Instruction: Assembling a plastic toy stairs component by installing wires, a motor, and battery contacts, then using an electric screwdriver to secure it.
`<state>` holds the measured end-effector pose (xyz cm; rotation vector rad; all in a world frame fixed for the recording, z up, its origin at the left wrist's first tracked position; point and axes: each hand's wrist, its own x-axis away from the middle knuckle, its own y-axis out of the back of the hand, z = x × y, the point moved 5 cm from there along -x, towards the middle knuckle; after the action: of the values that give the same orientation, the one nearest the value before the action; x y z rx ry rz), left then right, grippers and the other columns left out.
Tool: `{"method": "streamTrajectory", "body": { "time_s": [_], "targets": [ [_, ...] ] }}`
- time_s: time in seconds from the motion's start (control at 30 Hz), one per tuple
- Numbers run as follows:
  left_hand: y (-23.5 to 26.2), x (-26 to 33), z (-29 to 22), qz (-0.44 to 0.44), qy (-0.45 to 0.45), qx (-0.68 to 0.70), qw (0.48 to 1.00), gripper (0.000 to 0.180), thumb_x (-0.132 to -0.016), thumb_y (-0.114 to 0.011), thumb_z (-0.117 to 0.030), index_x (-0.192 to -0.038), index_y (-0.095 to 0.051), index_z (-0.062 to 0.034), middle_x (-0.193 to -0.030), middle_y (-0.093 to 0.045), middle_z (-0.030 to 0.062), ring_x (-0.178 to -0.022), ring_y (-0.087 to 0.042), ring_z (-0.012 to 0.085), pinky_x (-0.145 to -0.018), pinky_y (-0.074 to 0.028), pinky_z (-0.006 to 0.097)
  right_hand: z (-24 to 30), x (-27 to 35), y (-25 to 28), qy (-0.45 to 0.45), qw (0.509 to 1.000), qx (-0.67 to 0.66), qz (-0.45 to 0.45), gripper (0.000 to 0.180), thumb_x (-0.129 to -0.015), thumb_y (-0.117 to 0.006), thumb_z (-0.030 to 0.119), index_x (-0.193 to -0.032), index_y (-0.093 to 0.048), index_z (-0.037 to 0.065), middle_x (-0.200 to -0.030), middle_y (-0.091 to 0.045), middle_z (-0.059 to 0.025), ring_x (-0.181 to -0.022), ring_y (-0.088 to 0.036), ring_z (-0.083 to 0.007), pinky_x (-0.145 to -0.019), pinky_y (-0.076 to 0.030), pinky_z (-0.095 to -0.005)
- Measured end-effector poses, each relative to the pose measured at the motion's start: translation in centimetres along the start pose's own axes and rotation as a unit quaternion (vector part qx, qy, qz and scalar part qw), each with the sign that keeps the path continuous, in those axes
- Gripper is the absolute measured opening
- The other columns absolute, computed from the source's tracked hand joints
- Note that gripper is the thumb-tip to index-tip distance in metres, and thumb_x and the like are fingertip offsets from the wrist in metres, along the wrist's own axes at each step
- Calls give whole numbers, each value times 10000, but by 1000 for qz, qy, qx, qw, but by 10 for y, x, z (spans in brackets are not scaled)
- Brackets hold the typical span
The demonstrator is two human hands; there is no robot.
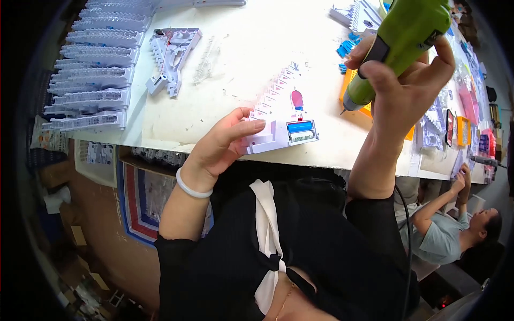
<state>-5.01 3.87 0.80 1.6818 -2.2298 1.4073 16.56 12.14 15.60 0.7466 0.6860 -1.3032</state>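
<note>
My left hand (227, 136) grips the near left end of a white toothed plastic housing (276, 136) at the table's front edge. The housing has a row of teeth along its far left side, a pink oval on its face and a blue cylinder (301, 127) in a slot at the near right corner. Raised to the right, my right hand (404, 77) is wrapped round a green electric screwdriver (409, 37). Its thin bit (342, 112) points down and left, apart from the housing. The tool's upper end runs out of the picture.
Stacked toothed housings (96, 69) line the table's left side. An open housing with wires (174, 59) lies nearer the middle. Behind the screwdriver are an orange tray (350, 85) and blue parts (345, 49). A black cord (408, 241) hangs at my right. Another person (450, 230) works at far right.
</note>
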Motion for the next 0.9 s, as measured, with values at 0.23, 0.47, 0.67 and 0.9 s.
{"method": "streamTrajectory", "body": {
  "time_s": [0.23,0.47,0.67,0.9],
  "targets": [
    [-16,-5,5,58,20,-9,998,647,-831,-698,-101,-1393,-409,39,-1232,-608,158,-1085,-636,202,-923,-536,307,0,5,15,-18,999,-19,-18,555,-822,-770,1,-1269,-441,-9,-1061,-681,-221,-901,-726,-354,-848,-607,-455],
    [-8,9,10,27,-35,-91,995,595,-761,-706,-18,-1325,-520,10,-1198,-635,93,-1044,-627,179,-963,-457,303,-21,-2,-5,-136,986,-41,-85,588,-876,-724,-14,-1369,-407,-61,-1125,-613,-136,-992,-647,-169,-817,-550,-252],
    [-19,24,2,50,-101,-178,978,573,-726,-769,-28,-1266,-577,-18,-1117,-664,68,-1029,-616,138,-962,-456,285,-42,15,23,-166,982,37,83,577,-1010,-550,417,-1354,-498,-42,-1289,-607,-187,-1247,-581,-272,-1045,-482,-382],
    [-37,26,-20,63,-257,-205,942,560,-771,-731,-1,-1292,-527,-30,-1164,-612,54,-1025,-611,106,-916,-494,259,-22,142,30,-453,813,-318,181,1122,-571,-931,490,-1406,-422,-59,-1370,-537,-157,-1293,-515,-248,-1063,-434,-419]
  ]
}}
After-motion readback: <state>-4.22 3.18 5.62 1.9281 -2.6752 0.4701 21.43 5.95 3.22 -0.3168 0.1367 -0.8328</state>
